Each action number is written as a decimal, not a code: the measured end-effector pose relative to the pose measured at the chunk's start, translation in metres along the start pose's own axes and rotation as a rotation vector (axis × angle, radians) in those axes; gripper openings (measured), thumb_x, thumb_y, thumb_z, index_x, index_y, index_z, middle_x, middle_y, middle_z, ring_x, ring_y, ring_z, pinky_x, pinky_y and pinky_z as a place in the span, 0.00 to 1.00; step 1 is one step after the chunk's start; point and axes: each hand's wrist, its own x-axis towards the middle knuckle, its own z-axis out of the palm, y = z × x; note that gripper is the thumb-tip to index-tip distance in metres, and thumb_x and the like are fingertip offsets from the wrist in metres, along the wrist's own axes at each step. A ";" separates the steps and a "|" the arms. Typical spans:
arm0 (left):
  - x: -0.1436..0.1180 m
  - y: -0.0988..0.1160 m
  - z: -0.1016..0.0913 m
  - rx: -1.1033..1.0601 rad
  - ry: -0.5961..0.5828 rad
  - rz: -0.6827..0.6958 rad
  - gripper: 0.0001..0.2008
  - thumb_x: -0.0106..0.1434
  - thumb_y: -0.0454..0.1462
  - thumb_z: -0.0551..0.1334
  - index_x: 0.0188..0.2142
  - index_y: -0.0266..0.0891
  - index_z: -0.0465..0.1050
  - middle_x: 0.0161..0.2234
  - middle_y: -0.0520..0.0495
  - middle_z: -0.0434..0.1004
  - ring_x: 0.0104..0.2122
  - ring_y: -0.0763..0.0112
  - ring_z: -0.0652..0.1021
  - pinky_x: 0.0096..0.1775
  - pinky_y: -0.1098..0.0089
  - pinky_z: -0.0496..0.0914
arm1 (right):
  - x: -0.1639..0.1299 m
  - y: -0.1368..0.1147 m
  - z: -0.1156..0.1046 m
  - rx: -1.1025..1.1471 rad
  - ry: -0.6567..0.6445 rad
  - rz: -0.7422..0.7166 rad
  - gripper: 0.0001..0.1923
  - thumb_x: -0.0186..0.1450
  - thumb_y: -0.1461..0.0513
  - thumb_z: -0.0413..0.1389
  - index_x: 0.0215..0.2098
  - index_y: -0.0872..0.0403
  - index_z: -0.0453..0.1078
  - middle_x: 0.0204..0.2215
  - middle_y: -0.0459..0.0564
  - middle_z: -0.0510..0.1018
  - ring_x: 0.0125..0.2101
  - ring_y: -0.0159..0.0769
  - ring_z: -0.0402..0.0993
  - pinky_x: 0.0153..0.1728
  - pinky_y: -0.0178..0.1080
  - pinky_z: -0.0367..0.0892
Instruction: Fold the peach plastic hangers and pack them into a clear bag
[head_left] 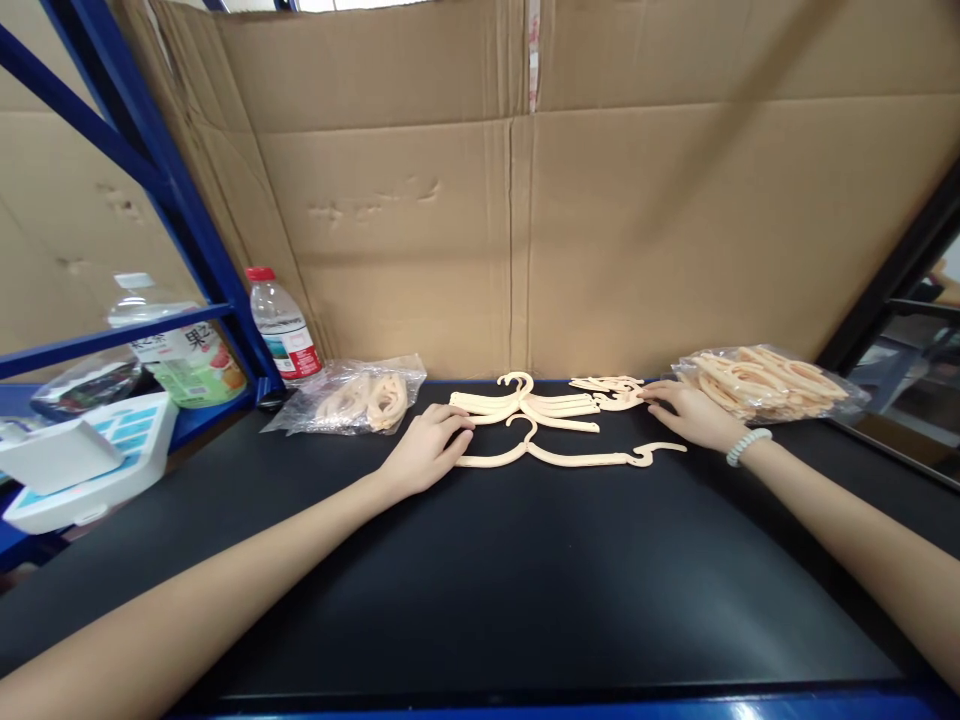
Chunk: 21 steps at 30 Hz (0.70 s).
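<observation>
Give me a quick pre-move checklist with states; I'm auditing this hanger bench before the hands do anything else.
1. Left hand rests on single hanger's left end: ok.
2. Right hand touches the small loose parts: ok.
3. Stacked hangers lie flat on the black table: ok.
4. Right bag open for reaching: cannot tell.
5. Left bag lies apart from both hands: ok.

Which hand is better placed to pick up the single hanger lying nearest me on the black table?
Left, probably. The left hand already rests on the left arm of the single hanger, while the right hand sits farther back by the small hanger pieces.
</observation>
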 end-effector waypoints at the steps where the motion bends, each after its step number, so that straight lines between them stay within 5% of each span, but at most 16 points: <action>1: 0.000 -0.001 0.001 -0.009 0.014 0.004 0.12 0.67 0.36 0.53 0.40 0.40 0.75 0.44 0.43 0.76 0.46 0.60 0.74 0.50 0.56 0.68 | 0.000 -0.001 -0.001 0.005 0.013 0.003 0.17 0.64 0.59 0.46 0.41 0.55 0.74 0.44 0.58 0.78 0.47 0.50 0.73 0.51 0.54 0.67; 13: -0.002 -0.009 0.003 -0.063 0.176 -0.051 0.08 0.62 0.28 0.56 0.34 0.39 0.73 0.35 0.47 0.77 0.37 0.65 0.76 0.41 0.62 0.72 | 0.004 -0.012 -0.008 0.075 0.274 0.091 0.16 0.62 0.58 0.48 0.41 0.53 0.75 0.40 0.56 0.75 0.39 0.45 0.74 0.38 0.44 0.72; 21: -0.005 0.002 0.005 0.018 0.114 -0.010 0.07 0.65 0.28 0.54 0.38 0.39 0.68 0.37 0.45 0.72 0.39 0.64 0.74 0.43 0.63 0.71 | 0.005 -0.035 -0.020 0.109 0.425 0.107 0.15 0.62 0.57 0.49 0.35 0.54 0.76 0.35 0.56 0.78 0.36 0.45 0.74 0.35 0.44 0.72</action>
